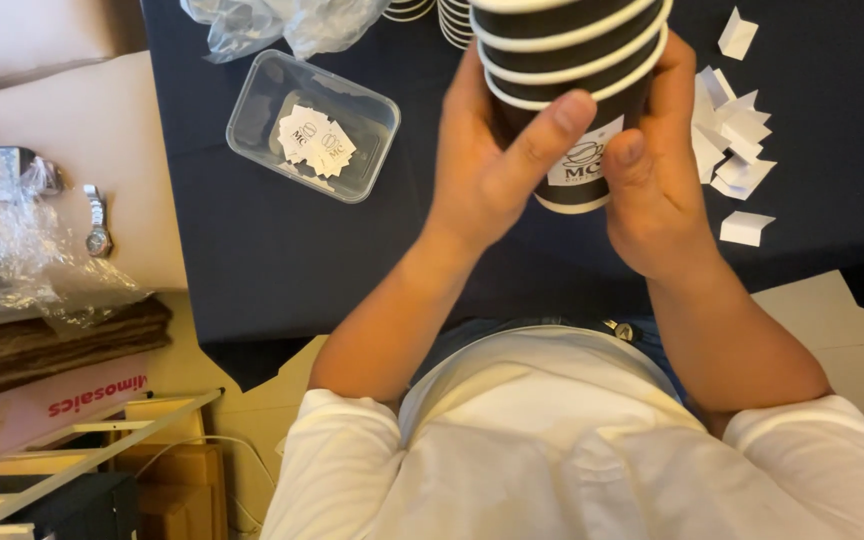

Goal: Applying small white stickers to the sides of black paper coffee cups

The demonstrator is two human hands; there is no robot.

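Looks like a café's back room: a stack of paper cups (572, 60), a tub of stickers (312, 125) (loose backing scraps (737, 150) too) on a dark-clothed table (252, 250).

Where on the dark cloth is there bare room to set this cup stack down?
Bare cloth lies between the clear plastic tub and the left hand. Right of the cup stack it is crowded with white paper scraps; crumpled plastic bag fills the top.

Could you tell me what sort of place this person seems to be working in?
Probably a makeshift craft or packing table, perhaps at home. Both hands hold a stack of black paper cups over a dark tablecloth, beside a clear tub of stickers and peeled backing papers.
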